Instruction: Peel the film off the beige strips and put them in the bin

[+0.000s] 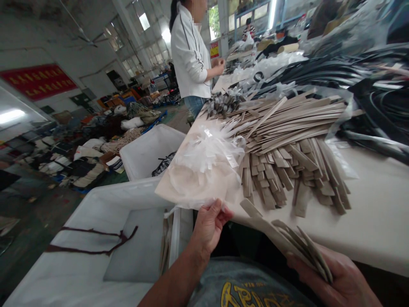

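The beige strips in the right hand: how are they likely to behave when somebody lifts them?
The beige strips are probably springy rather than floppy: they project beyond the right hand with little droop. They look thin, so each is likely light. Being flat, they may slide apart more readily than roll; their free ends fan out.

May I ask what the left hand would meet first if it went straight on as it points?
Past the clear plastic it pinches, the left hand would probably meet the table first, at its near edge, though depth is unclear.
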A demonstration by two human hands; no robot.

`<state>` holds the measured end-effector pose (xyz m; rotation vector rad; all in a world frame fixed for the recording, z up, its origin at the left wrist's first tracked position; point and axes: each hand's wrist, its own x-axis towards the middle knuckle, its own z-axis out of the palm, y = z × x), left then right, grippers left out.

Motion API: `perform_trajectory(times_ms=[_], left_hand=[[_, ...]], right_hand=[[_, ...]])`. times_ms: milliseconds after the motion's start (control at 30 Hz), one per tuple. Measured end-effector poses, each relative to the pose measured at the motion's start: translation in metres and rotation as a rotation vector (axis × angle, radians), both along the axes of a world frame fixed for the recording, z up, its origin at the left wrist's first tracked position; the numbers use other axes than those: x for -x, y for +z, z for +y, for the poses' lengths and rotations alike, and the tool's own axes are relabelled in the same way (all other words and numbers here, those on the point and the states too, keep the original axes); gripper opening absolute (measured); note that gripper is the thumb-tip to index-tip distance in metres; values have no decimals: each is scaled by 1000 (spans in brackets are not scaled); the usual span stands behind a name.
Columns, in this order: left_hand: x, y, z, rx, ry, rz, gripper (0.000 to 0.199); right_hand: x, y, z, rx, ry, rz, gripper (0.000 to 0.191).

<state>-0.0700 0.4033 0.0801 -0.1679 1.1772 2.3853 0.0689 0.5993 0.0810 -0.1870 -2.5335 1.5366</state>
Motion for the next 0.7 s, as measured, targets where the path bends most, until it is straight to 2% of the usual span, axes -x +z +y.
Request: perform_trajectory(times_ms=[67, 167, 233, 367, 500, 700], left_hand=[[1, -2, 0, -6, 20, -31, 34], [1, -3, 1, -23, 26, -56, 33], [0, -3, 1, -29, 18, -65, 31], [-1, -3, 1, -32, 21, -67, 31], [0, -7, 1, -22, 10, -68, 27], [3, -11, 1, 20, 86, -7, 28]], right_hand=[[0, -4, 0, -121, 84, 102, 22], [0, -10, -1, -241, 130, 216, 10], [0, -12, -2, -287, 156, 246, 18], [1, -16, -5, -347, 154, 259, 29], [4, -22, -6, -369, 170, 240, 30], [4, -24, -8, -364, 212, 197, 33]])
